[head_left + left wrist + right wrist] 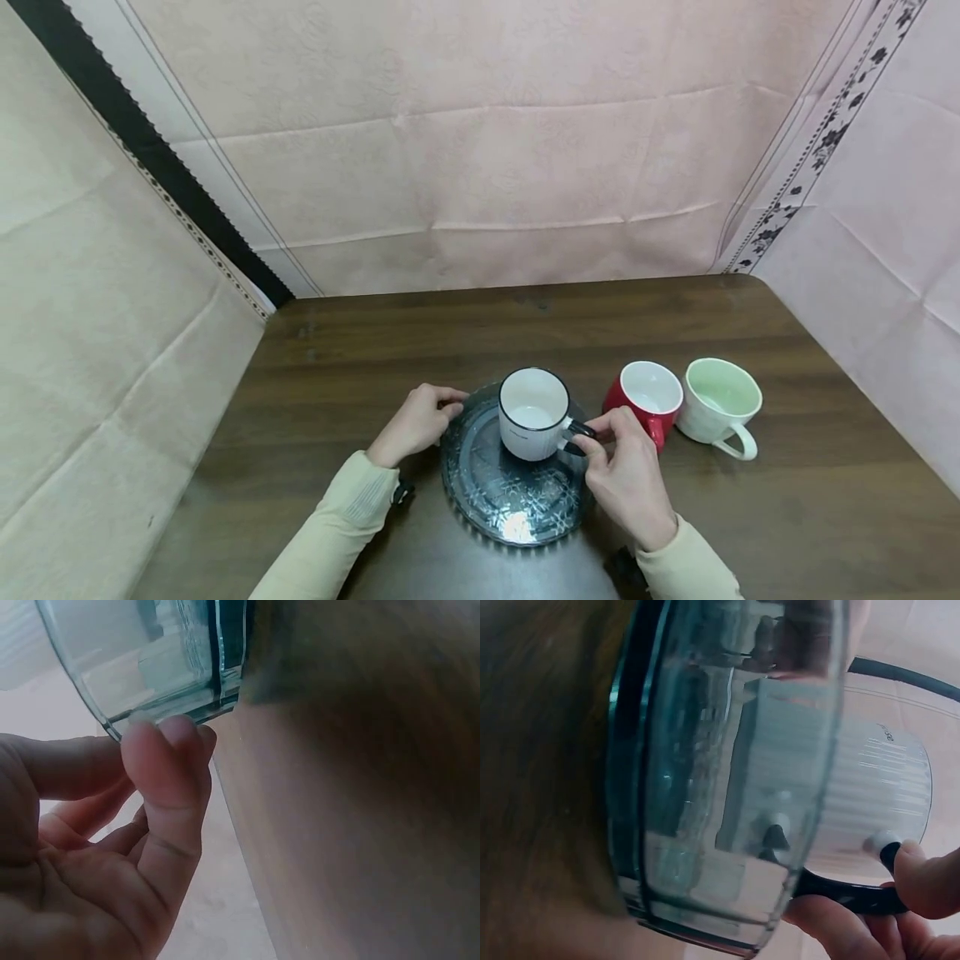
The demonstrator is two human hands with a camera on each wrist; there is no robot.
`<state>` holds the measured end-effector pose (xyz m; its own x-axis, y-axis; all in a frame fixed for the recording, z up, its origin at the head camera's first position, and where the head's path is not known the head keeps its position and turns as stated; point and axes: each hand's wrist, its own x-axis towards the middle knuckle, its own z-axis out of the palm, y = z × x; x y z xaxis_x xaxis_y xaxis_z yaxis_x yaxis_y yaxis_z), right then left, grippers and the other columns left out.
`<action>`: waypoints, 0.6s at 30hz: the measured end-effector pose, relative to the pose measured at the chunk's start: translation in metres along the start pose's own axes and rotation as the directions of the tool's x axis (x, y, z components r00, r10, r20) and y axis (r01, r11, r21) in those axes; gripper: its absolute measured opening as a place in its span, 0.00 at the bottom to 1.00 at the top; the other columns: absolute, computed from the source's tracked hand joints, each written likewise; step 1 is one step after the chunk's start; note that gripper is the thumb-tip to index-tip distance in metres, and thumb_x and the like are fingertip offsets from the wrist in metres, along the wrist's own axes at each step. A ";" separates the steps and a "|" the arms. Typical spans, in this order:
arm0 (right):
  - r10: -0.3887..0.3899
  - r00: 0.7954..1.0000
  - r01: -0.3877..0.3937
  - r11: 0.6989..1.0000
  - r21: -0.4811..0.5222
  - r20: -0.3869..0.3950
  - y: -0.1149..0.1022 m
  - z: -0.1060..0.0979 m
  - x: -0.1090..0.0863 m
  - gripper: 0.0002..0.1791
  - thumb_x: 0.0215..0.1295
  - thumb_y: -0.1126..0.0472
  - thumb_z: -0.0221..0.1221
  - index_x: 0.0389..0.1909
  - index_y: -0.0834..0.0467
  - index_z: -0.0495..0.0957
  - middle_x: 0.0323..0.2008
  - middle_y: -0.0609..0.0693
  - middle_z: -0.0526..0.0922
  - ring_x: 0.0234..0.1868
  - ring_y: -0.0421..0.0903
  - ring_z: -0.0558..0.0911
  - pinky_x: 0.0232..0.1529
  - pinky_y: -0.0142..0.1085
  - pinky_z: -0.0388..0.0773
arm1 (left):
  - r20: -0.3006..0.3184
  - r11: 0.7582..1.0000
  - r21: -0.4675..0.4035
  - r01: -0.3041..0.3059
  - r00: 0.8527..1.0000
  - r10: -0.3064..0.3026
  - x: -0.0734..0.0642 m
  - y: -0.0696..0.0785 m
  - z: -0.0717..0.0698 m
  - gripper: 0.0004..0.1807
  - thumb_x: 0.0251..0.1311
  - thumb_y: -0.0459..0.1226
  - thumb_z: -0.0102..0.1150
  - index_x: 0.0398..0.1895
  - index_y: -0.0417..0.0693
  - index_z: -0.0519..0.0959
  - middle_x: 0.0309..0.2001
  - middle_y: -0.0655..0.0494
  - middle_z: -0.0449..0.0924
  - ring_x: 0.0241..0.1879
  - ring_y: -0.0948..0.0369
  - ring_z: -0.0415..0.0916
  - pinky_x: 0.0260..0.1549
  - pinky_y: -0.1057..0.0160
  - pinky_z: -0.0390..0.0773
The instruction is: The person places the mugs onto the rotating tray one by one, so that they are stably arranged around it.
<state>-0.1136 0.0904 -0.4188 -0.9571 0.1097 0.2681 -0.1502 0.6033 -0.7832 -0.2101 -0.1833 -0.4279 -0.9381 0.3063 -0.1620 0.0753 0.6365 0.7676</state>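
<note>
Near the front-middle of the brown tabletop (337,358), a round clear-glass dish w/ patterned base (517,504) is held at its left rim by the L hand (420,421), the edge being pinched btwn thumb & fingers. Within the dish's rim, toward the far side, a white mug w/ dark rim (534,417) is kept upright; its black handle (580,430), turned to the right, is pinched by the thumb & fingers of the R hand (626,479). Whether the mug's base is touching the dish floor can't be told; in the R wrist view its lower part is seen thru the glass wall, & small dark lettering is shown on its side.

To the right of the dish, a red mug w/ white inside (643,400) is stood upright, handle toward the near side, R hand just beside it. Next to it, farther right, a pale mug w/ lt. green inside (722,404) is placed upright, handle angled nearward. Behind the tabletop, a pale cloth (465,183) is hung.
</note>
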 end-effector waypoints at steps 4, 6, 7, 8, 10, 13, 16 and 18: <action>0.027 1.000 -0.027 1.000 0.002 0.007 0.003 0.003 0.002 0.13 0.54 0.71 0.68 0.36 0.59 0.74 0.38 0.51 0.75 0.38 0.48 0.76 0.31 0.32 0.79 | 0.000 1.000 0.010 0.001 1.000 -0.001 0.001 0.000 0.000 0.14 0.69 0.33 0.52 0.55 0.43 0.80 0.27 0.47 0.77 0.14 0.59 0.69 0.16 0.60 0.74; 0.038 0.999 -0.038 0.999 0.000 0.012 0.004 0.005 0.004 0.13 0.54 0.71 0.68 0.37 0.59 0.74 0.38 0.51 0.75 0.38 0.48 0.76 0.32 0.32 0.79 | 0.003 1.000 0.017 -0.003 1.000 0.003 0.001 0.001 0.001 0.15 0.70 0.33 0.52 0.55 0.43 0.80 0.26 0.48 0.77 0.14 0.59 0.69 0.16 0.60 0.74; 0.043 0.999 -0.043 0.999 -0.002 0.013 0.005 0.006 0.005 0.13 0.54 0.71 0.68 0.37 0.59 0.74 0.38 0.51 0.75 0.39 0.48 0.76 0.32 0.32 0.79 | 0.004 1.000 0.026 -0.004 1.000 0.004 0.001 0.001 0.001 0.15 0.70 0.33 0.52 0.55 0.43 0.80 0.26 0.49 0.76 0.14 0.59 0.69 0.16 0.61 0.73; 0.050 0.999 -0.050 0.999 -0.004 0.015 0.006 0.006 0.006 0.13 0.55 0.71 0.68 0.37 0.59 0.74 0.38 0.51 0.75 0.39 0.48 0.76 0.33 0.32 0.79 | 0.005 0.999 0.033 -0.006 1.000 0.006 0.001 0.001 0.001 0.15 0.70 0.33 0.52 0.55 0.43 0.80 0.25 0.50 0.76 0.13 0.60 0.68 0.15 0.61 0.72; 0.055 0.998 -0.055 0.998 -0.006 0.015 0.008 0.008 0.008 0.13 0.55 0.70 0.68 0.37 0.59 0.74 0.38 0.51 0.74 0.39 0.47 0.76 0.34 0.33 0.79 | 0.006 0.999 0.049 -0.017 1.000 0.017 0.002 0.001 0.001 0.15 0.70 0.33 0.51 0.56 0.43 0.80 0.23 0.51 0.74 0.13 0.61 0.68 0.15 0.62 0.71; 0.059 0.998 -0.058 0.998 -0.008 0.018 0.010 0.010 0.011 0.14 0.55 0.70 0.68 0.38 0.59 0.74 0.39 0.51 0.74 0.39 0.48 0.76 0.35 0.35 0.79 | 0.004 0.997 0.071 -0.026 1.000 0.026 0.003 0.002 0.002 0.15 0.70 0.33 0.52 0.55 0.44 0.80 0.22 0.54 0.73 0.14 0.62 0.67 0.15 0.63 0.69; 0.059 0.998 -0.059 0.998 -0.008 0.021 0.012 0.011 0.016 0.14 0.55 0.69 0.68 0.39 0.59 0.73 0.39 0.51 0.74 0.40 0.48 0.76 0.37 0.37 0.79 | 0.005 0.995 0.087 -0.040 0.999 0.039 0.005 0.003 0.002 0.15 0.69 0.33 0.52 0.55 0.43 0.80 0.23 0.54 0.72 0.14 0.62 0.67 0.16 0.63 0.70; 0.060 0.998 -0.060 0.998 -0.011 0.020 0.013 0.012 0.019 0.14 0.55 0.70 0.68 0.39 0.59 0.73 0.40 0.52 0.74 0.40 0.48 0.76 0.37 0.39 0.79 | 0.010 0.994 0.095 -0.047 0.999 0.047 0.006 0.004 0.002 0.15 0.69 0.32 0.52 0.55 0.42 0.80 0.24 0.53 0.73 0.14 0.62 0.68 0.16 0.64 0.70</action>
<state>-0.1362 0.0910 -0.4302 -0.9693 0.1301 0.2089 -0.0895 0.6044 -0.7916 -0.2144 -0.1778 -0.4269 -0.9302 0.3424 -0.1320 0.1514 0.6856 0.7120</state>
